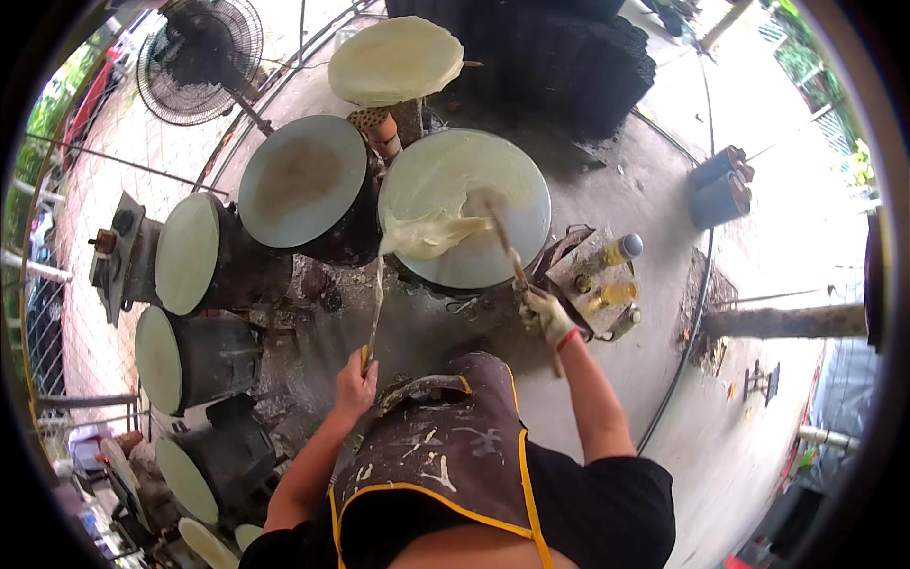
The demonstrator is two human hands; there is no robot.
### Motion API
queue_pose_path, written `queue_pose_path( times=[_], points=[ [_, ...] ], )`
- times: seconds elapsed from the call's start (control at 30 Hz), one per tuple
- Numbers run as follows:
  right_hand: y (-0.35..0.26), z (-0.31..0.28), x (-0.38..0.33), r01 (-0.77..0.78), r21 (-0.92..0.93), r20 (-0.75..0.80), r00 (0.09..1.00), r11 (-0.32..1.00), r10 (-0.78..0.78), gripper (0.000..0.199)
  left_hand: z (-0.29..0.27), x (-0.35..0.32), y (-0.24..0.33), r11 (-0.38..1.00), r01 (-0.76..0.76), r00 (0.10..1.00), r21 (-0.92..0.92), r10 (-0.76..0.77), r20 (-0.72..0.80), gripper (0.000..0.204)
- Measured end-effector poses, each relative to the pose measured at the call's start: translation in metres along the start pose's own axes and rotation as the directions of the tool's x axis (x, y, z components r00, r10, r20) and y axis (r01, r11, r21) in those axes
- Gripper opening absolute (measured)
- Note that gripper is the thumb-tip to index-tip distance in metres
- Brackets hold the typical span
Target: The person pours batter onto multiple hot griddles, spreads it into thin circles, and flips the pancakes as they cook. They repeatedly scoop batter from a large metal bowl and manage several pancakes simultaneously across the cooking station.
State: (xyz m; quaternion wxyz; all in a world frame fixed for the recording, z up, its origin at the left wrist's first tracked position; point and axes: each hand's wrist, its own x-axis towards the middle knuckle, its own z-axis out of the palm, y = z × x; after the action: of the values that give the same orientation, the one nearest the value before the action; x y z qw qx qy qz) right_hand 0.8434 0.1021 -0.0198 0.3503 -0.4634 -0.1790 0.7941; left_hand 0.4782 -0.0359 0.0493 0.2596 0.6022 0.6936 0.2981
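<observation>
Batter (431, 237) fwd of L fingers (353, 374)

Over my feed, I have the left hand (356, 384) curled tight, gloved right hand (548, 318) gripping farther forward, both forearms (594, 403) angled inward.

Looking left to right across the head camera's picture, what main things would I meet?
Fan, brown-centred round plate, left hand, paste-smeared round plate, gloved right hand, yellow bottle, blue-grey cylinders.

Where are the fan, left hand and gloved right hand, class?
Fan (200, 62), head view: middle of its round grille.
Left hand (356, 384), head view: middle of the hand.
Gloved right hand (550, 318), head view: middle of the hand.
</observation>
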Motion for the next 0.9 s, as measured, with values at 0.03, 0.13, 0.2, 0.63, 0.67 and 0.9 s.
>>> queue_pose_path(
  times=[0.03, 0.13, 0.2, 0.63, 0.67, 0.9],
  points=[
    [0.033, 0.009, -0.006, 0.038, 0.082, -0.085, 0.996, 0.996, -0.031, 0.030, -0.009, 0.002, -0.003, 0.997, -0.030, 1.000, -0.075, 0.029, -0.010, 0.020],
    [0.096, 0.109, -0.002, -0.092, 0.074, -0.133, 0.986, 0.993, 0.101, 0.025, -0.041, 0.017, -0.014, 0.865, 0.196, 0.976, -0.462, -0.127, 0.176, 0.020],
    [0.121, 0.170, 0.034, -0.031, 0.003, -0.026, 0.999, 1.000, 0.031, 0.024, -0.055, 0.027, -0.030, 0.810, 0.159, 0.984, -0.564, -0.081, 0.162, 0.015],
    [0.216, 0.253, 0.124, 0.220, -0.533, -0.571, 0.618, 0.817, -0.539, 0.034, -0.176, -0.047, -0.114, 0.382, 0.394, 0.914, -0.836, -0.261, 0.312, 0.011],
    [0.212, 0.229, 0.125, 0.141, -0.659, -0.526, 0.615, 0.739, -0.587, 0.035, -0.180, -0.051, -0.116, 0.354, 0.409, 0.906, -0.841, -0.269, 0.327, 0.012],
    [0.164, 0.251, 0.069, 0.345, -0.156, -0.651, 0.669, 0.926, -0.359, 0.037, -0.184, -0.065, -0.099, 0.197, 0.435, 0.894, -0.879, -0.209, 0.395, 0.021]
  ],
)
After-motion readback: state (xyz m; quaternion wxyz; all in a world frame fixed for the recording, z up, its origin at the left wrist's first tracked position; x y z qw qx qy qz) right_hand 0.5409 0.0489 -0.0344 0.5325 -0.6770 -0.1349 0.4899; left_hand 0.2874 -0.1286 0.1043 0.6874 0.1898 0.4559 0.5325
